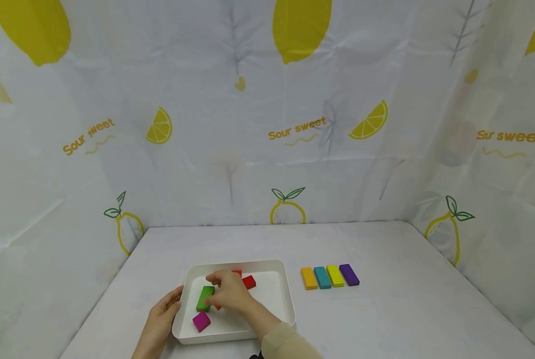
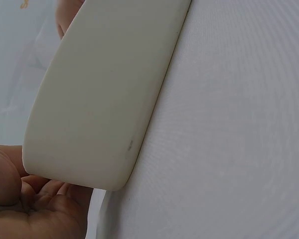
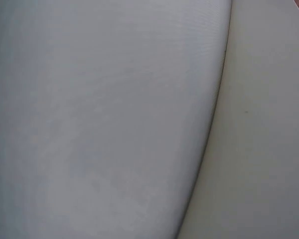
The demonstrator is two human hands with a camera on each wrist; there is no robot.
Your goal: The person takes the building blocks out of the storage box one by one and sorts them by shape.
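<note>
Beige-sleeved R hand (image 1: 231, 292), fingers apart, part-hides orange blk (image 1: 218, 307); L hand (image 1: 161, 315), uncurled, touches tray (image 1: 270, 299).

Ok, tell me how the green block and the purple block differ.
The green block is bright; the purple block is dark. The green block lies in the white tray, the purple block outside it on the table. The right hand is at the green block, while the purple block lies untouched. Both are oblong.

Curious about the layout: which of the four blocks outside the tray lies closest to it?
The orange block, leftmost in the row; the teal block, yellow block and purple block lie farther from the tray.
</note>
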